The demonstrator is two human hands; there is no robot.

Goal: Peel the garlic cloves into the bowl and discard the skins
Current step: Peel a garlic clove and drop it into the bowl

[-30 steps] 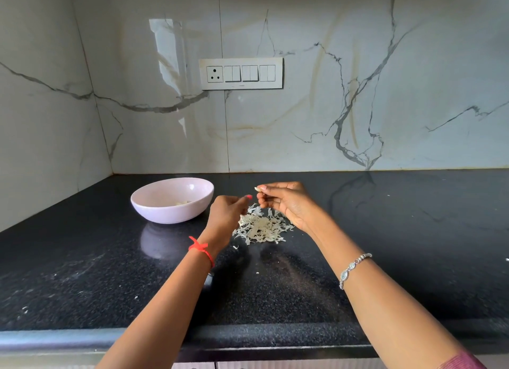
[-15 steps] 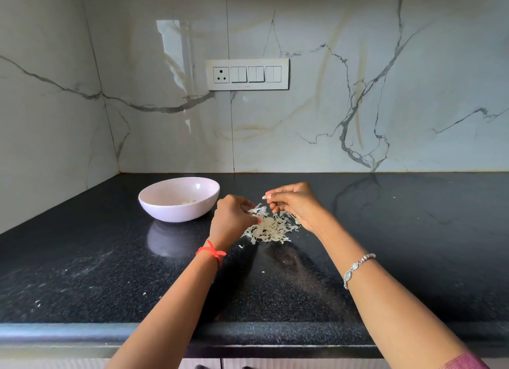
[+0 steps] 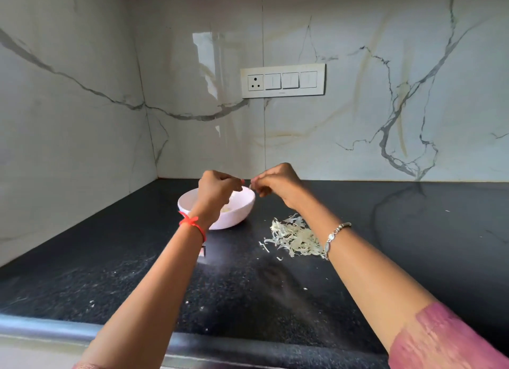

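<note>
Garlic clove: in the head view it is a small pale piece held in the air above the right side of the bowl. It is too small to say how much skin remains on it.
Left hand: the fingers are curled and the tips pinch the garlic clove from the left. A red thread is around the wrist.
Right hand: the fingers are curled also, and thumb and forefinger pinch the same piece from the right. A bracelet sits on the wrist.
Bowl: it is pale and stands on the counter below the left hand. Some yellowish peeled cloves show inside, partly hidden by the wrist.
Skins: they lie in a loose heap on the counter, right of the bowl and apart from it, partly hidden by the forearm of the right hand.
Change: half a second ago both hands worked low over the skins. Now they are raised and moved to the left, over the bowl.
Meaning: I judge the clove is peeled or nearly so, and the drop into the bowl comes next. The skins are not yet discarded.
Edges: the front edge of the counter runs under the forearms. Walls close the back and the left corner, with a switch plate on the back wall.
Open room: the counter goes on far to the right of the heap. Small white crumbs lie on its near part.
</note>
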